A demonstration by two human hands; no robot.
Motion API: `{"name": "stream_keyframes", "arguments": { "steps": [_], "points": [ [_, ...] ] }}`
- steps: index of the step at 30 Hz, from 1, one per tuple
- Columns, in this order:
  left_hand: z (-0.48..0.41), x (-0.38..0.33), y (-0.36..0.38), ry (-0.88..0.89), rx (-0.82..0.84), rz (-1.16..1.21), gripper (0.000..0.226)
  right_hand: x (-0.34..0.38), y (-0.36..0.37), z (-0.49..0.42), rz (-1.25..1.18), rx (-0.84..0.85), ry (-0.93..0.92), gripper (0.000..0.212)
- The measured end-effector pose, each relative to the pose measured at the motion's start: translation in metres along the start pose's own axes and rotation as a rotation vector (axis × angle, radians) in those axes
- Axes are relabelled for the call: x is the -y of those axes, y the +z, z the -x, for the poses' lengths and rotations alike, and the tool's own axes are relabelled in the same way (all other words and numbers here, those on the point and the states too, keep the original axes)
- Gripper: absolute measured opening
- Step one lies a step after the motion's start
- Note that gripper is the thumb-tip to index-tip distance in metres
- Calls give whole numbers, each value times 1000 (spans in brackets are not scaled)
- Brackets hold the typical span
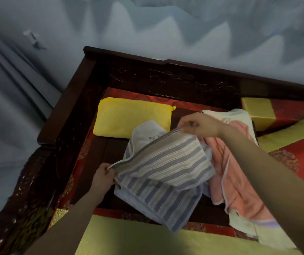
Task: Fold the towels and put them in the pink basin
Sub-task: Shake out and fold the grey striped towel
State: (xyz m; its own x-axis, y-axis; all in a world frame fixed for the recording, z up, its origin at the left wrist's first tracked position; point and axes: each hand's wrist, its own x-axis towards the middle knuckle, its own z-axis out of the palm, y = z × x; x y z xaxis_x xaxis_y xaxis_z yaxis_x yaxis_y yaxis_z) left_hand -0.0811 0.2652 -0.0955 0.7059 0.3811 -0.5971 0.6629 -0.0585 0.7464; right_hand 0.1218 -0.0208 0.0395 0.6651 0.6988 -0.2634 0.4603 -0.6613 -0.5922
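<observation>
1. The left hand (104, 176) is curled tight on one corner of the striped towel (164, 162), which is pinched between thumb and fingers near the left side of the wooden seat (68, 115).
2. The right hand (198, 125) is pinched on the other end of the same edge, farther back, near the middle of the seat.
3. The striped towel is held up between both hands, and its lower part is folded under and hangs down to the seat.
4. A white towel (147, 134) is seen just behind it.
5. A yellow towel (132, 118) is laid folded flat near the far left corner.
6. A pink towel (236, 173) is spread loose on the right side, under the right arm, with a cream towel (239, 115) behind it.
7. A yellow-green cushion (129, 240) is seen along the near edge.
</observation>
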Motion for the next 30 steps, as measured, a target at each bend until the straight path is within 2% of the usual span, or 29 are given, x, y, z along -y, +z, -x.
{"name": "stream_keyframes", "arguments": {
  "steps": [4,7,8,10,13,14,16,18,20,24,29,30],
  "points": [
    [-6,-1,0,-14,27,-63,8,7,27,-44,-204,-260,9,11],
    [-7,1,-2,-11,45,-51,8,2,46,-76,-284,-297,55,13],
    [-7,1,-3,-8,47,-55,8,0,52,-84,-289,-252,79,16],
    [-8,2,-4,5,53,-53,9,-1,58,-96,-249,-58,119,34],
    [-6,2,-4,24,65,-50,8,-3,58,-110,-33,249,165,60],
    [-7,2,-5,29,72,-44,9,-3,57,-114,43,298,163,60],
    [-4,1,-7,60,85,-48,10,-2,55,-119,168,347,138,48],
    [4,-6,-13,163,92,-81,10,-3,50,-119,255,351,125,24],
    [16,-23,-19,318,52,-88,11,-11,42,-113,308,323,146,11],
    [40,-92,-40,636,-100,-62,14,-30,9,-88,344,245,182,8],
    [60,-195,-55,947,-151,-88,14,-26,-39,-40,226,49,-16,18],
    [60,-214,-57,994,-189,-96,19,-25,-48,-31,166,-11,-10,17]
  ]
}}
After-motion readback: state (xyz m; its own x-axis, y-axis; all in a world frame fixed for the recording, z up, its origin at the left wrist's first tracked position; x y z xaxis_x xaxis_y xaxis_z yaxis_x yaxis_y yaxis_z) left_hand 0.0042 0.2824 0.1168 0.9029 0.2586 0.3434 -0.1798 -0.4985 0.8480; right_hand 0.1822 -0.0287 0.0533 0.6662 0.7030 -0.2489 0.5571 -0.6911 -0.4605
